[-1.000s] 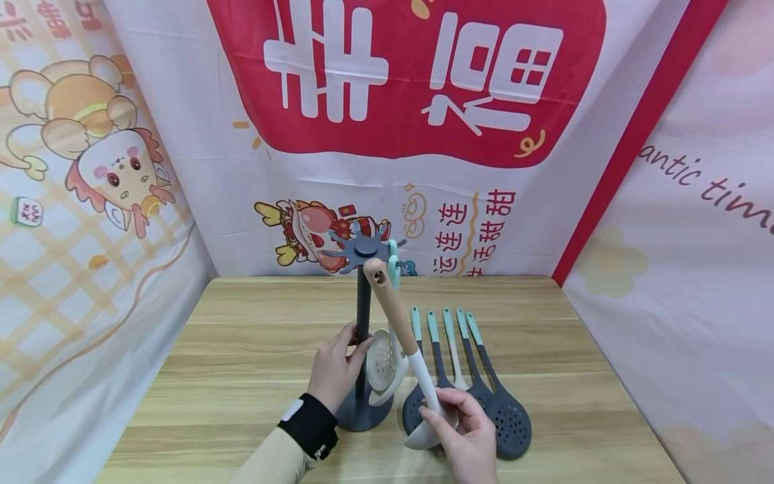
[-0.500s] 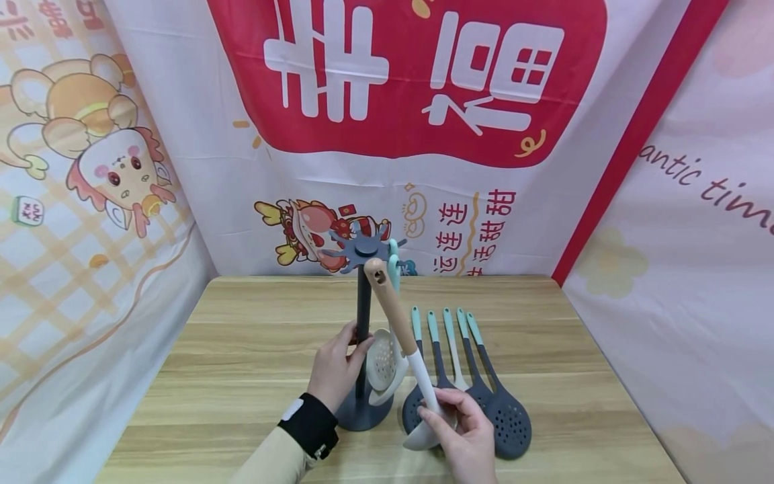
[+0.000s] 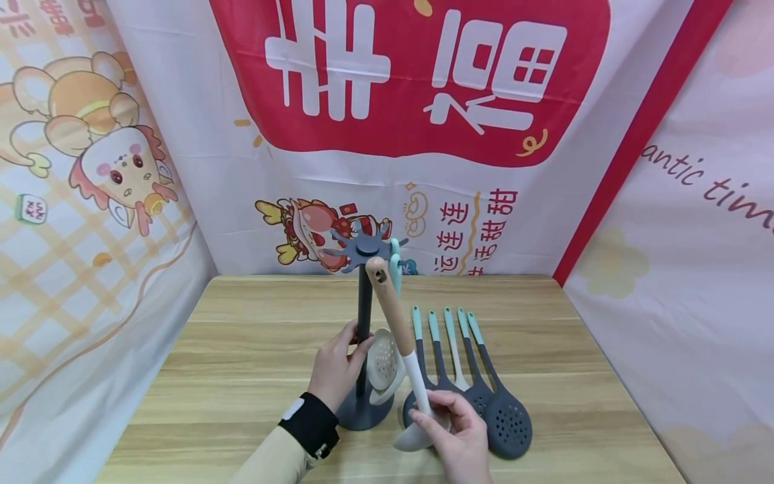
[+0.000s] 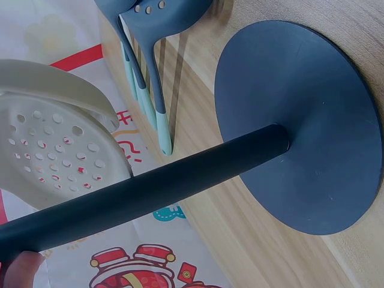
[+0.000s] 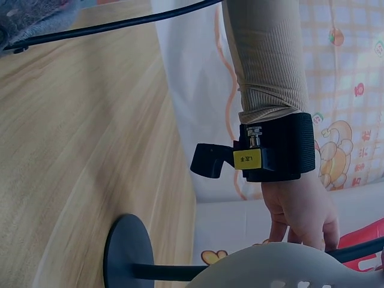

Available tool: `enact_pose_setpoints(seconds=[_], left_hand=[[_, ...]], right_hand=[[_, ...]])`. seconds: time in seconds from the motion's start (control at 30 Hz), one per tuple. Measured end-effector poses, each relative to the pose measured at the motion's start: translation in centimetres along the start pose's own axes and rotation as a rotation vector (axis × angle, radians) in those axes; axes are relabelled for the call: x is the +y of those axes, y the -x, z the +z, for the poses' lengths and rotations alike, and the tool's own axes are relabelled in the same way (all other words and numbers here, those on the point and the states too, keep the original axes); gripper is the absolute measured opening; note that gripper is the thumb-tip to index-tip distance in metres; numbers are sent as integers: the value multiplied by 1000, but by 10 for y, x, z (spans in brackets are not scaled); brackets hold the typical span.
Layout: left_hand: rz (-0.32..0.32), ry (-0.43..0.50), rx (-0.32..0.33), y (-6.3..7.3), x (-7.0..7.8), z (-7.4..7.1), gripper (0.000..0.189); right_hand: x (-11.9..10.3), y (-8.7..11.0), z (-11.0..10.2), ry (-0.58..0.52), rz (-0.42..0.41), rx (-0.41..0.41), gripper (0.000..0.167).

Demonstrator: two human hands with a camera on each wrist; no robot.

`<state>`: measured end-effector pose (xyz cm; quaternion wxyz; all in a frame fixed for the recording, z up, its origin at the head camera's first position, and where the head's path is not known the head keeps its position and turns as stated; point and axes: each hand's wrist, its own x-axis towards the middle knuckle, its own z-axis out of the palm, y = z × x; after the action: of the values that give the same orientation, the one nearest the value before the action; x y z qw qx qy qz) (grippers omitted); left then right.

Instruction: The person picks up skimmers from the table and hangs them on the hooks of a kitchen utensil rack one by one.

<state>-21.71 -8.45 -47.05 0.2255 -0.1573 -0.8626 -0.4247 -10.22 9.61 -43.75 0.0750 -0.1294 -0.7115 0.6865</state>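
My left hand [image 3: 338,366] grips the pole of a dark grey utensil stand [image 3: 363,306], which has a round base and a ring of hooks on top. Two pale utensils with mint handles hang on its right side, one a slotted spoon [image 3: 382,363]. By the neck, low down near the bowl, my right hand [image 3: 456,433] holds a ladle [image 3: 394,312] with a wooden handle and white neck. Its handle points up, with the holed end overlapping the hooks in the head view. The right wrist view shows a pale bowl [image 5: 270,264] in front of the left hand.
Right of the stand, several utensils with mint handles lie side by side on the wooden table [image 3: 254,349], among them a dark slotted turner [image 3: 510,423]. Printed cloth [image 3: 423,161] hangs behind and at both sides. A dark cable [image 5: 114,27] crosses the right wrist view.
The right hand and the ladle's bowl have shifted slightly left, so the ladle stands a little more upright. The left hand keeps its grip on the pole.
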Motion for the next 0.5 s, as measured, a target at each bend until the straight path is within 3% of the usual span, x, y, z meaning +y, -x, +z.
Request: enact_pose_setpoints(seconds=[0.2, 0.5], left_hand=[[20, -6, 16, 0, 0, -1, 23], [12, -1, 7, 1, -1, 0, 22]], right_hand=[[1, 0, 4, -11, -11, -18, 33], [5, 0, 10, -21, 59, -88, 35]])
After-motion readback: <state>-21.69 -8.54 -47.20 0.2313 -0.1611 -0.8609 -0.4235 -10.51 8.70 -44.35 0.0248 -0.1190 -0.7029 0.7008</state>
